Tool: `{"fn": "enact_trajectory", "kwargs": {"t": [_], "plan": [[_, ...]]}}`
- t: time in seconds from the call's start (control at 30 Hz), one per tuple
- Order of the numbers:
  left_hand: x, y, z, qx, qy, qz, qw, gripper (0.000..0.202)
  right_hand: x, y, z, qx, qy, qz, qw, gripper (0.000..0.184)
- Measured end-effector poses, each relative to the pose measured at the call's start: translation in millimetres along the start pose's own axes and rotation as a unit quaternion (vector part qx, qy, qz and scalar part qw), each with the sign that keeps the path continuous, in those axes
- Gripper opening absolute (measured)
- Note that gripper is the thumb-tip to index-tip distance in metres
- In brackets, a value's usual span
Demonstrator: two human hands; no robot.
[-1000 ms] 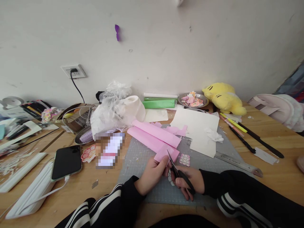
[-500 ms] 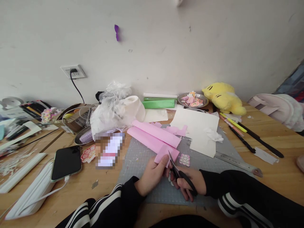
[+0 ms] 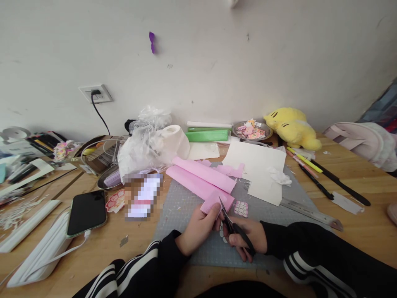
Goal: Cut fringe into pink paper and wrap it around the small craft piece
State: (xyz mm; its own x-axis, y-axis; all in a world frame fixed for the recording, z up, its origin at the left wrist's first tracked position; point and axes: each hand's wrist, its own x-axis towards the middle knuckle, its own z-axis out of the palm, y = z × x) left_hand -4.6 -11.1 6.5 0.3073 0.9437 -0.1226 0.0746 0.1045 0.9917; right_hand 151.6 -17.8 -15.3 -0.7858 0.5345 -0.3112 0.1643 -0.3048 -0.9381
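My left hand (image 3: 198, 228) pinches the near end of a folded roll of pink crepe paper (image 3: 201, 182) that lies across a grey cutting mat (image 3: 186, 207). My right hand (image 3: 249, 238) grips black scissors (image 3: 231, 223), whose blades point up into the paper's near edge beside my left fingers. A small pink patterned cutout (image 3: 241, 208) lies on the mat just right of the blades. Another cutout is partly hidden under my hands.
A white sheet (image 3: 257, 165) and metal ruler (image 3: 310, 211) lie right of the mat, with pens (image 3: 322, 176) and a yellow plush toy (image 3: 293, 128) beyond. Left are a phone (image 3: 87, 212), a plastic bag (image 3: 145, 142) and clutter. A green roll (image 3: 207, 135) and a sticker dish (image 3: 252, 131) stand by the wall.
The scissors and both hands shift only slightly at the pink paper's edge; nothing else has moved.
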Motion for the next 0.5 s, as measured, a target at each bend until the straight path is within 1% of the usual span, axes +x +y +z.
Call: {"fn": "enact_trajectory", "kwargs": {"t": [0.17,0.3,0.4,0.5], "plan": [[0.7,-2.1,-1.8,0.006,0.005,0.009,1.0,0.042,0.5,-2.5,-1.6,0.008,-0.007,0.002,1.0,0.045],[0.2,-1.8,-2.0,-0.009,-0.005,0.017,1.0,0.041,0.6,-0.4,-0.6,0.022,-0.001,-0.003,1.0,0.046],[-0.8,-0.3,-0.7,-0.012,-0.012,0.017,1.0,0.041,-0.2,2.3,0.1,0.022,-0.001,-0.027,0.999,0.051],[-1.9,2.2,0.8,-0.024,-0.018,0.015,0.999,0.04,-1.2,4.3,-0.8,0.009,-0.013,-0.054,0.998,0.054]]}}
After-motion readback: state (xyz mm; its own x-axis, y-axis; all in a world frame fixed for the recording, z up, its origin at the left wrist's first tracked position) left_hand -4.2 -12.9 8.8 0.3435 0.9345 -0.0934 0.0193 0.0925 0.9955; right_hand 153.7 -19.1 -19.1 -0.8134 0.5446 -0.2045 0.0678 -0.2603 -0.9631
